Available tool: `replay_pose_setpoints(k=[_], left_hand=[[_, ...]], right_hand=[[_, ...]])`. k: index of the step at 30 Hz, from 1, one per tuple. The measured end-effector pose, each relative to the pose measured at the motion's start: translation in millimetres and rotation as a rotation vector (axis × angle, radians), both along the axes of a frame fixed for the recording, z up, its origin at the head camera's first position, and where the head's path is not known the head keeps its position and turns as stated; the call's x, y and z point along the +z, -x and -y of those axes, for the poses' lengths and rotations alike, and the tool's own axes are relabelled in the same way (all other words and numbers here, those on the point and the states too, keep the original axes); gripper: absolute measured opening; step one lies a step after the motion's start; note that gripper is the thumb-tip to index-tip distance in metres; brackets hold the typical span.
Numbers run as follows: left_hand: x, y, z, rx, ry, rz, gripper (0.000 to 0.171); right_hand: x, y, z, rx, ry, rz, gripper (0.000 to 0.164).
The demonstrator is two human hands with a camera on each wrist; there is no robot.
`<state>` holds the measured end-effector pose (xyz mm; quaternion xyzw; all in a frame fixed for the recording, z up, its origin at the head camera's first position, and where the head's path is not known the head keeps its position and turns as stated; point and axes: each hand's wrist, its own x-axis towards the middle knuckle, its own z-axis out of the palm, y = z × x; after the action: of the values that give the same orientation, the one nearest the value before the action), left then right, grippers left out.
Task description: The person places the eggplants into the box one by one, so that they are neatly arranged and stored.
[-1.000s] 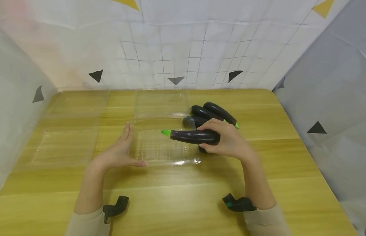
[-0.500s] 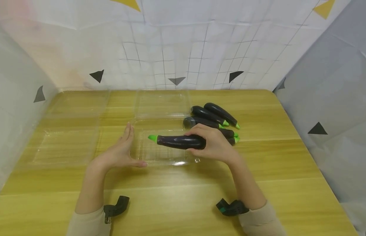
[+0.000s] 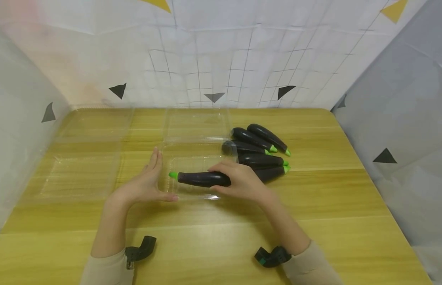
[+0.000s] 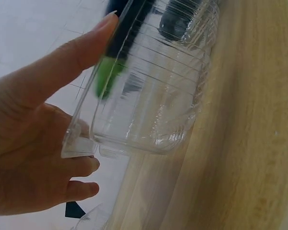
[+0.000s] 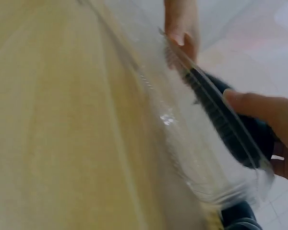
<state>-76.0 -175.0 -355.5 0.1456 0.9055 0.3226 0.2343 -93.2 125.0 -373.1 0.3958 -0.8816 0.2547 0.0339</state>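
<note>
In the head view my right hand point(image 3: 242, 182) grips a dark purple eggplant point(image 3: 199, 179) by its thick end, its green stem pointing left. The eggplant lies level over the near part of a clear plastic container point(image 3: 190, 196). My left hand point(image 3: 140, 186) steadies the container's near left corner, fingers straight along the left side and thumb at the front rim. From the left wrist, the eggplant's green stem point(image 4: 108, 79) shows behind the clear wall, near the rim. The right wrist view has the eggplant point(image 5: 230, 120) behind the container's rim, with my thumb on it.
Several more eggplants point(image 3: 261, 160) lie to the container's right, stems pointing right. The container's raised clear lid point(image 3: 196, 122) extends behind it. Another open clear container point(image 3: 78, 174) stands at the left. White sheets point(image 3: 214, 51) enclose the wooden table point(image 3: 214, 245).
My right hand has carried the eggplant left and down, from the container's right side to over its near part. The left hand has stayed in place.
</note>
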Motion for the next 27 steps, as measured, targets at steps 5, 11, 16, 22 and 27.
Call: replay_pose_setpoints(k=[5,11,16,22,27], left_hand=[[-0.5,0.4,0,0.001,0.003,0.001,0.138],[-0.4,1.7,0,0.003,0.011,-0.011,0.138],[-0.4,2.0,0,-0.003,0.008,-0.006,0.137],[2.0,1.4,-1,-0.006,0.0,0.0,0.138],[2.9,0.8,0,-0.007,-0.003,0.006,0.137]], right_hand=[[-3.9,-3.6,6,-0.019,-0.085,0.053,0.045],[-3.5,-1.7,5,-0.016,-0.1,0.101,0.04],[6.5,3.0,-12,-0.033,-0.079,0.17,0.038],[19.6,11.0,-50,-0.067,0.028,0.192,0.041],[25.2,15.6,-72,-0.058,0.069,0.191,0.042]])
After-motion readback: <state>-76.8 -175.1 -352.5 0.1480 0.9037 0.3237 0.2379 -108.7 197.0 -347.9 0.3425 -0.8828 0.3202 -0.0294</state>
